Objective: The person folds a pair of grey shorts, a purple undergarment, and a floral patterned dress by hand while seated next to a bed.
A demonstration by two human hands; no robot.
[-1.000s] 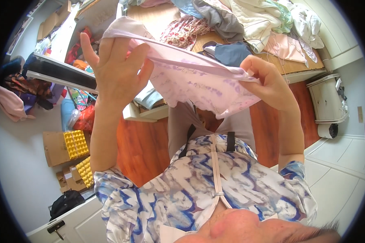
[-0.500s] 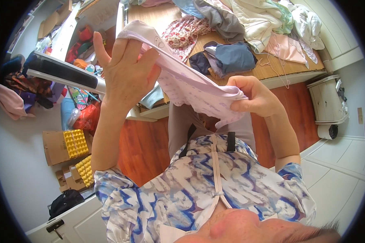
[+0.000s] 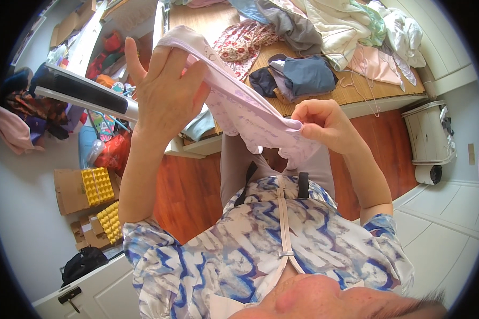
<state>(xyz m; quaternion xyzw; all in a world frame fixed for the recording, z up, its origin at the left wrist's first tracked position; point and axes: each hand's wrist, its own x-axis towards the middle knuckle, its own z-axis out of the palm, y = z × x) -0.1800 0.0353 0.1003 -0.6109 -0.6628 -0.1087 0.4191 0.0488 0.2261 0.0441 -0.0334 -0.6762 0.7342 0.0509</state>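
Observation:
A small pale lilac garment (image 3: 250, 118) with a faint print hangs stretched between my hands, its band forming the upper edge. My left hand (image 3: 167, 93) is closed on the band's far left end, some fingers hooked inside and the forefinger side lifted. Pinched between the thumb and fingers of my right hand (image 3: 327, 125) is the band's other end. Loose cloth droops below, over my lap. On the low wooden platform just beyond lies a stack of folded dark blue clothes (image 3: 306, 74), apart from both hands.
Floral cloth (image 3: 239, 45), a cream blanket (image 3: 330, 32) and pink cloth (image 3: 375, 66) lie heaped on the platform (image 3: 396, 98). A black-and-white upright appliance (image 3: 85, 90) stands at left, near a red bag (image 3: 114, 154) and cardboard boxes (image 3: 69, 191). A white cabinet (image 3: 431, 133) is at right.
My right hand has shifted its pinch along the band and drawn slightly left. The lower cloth has dropped and spread a little. My left hand stays nearly in place.

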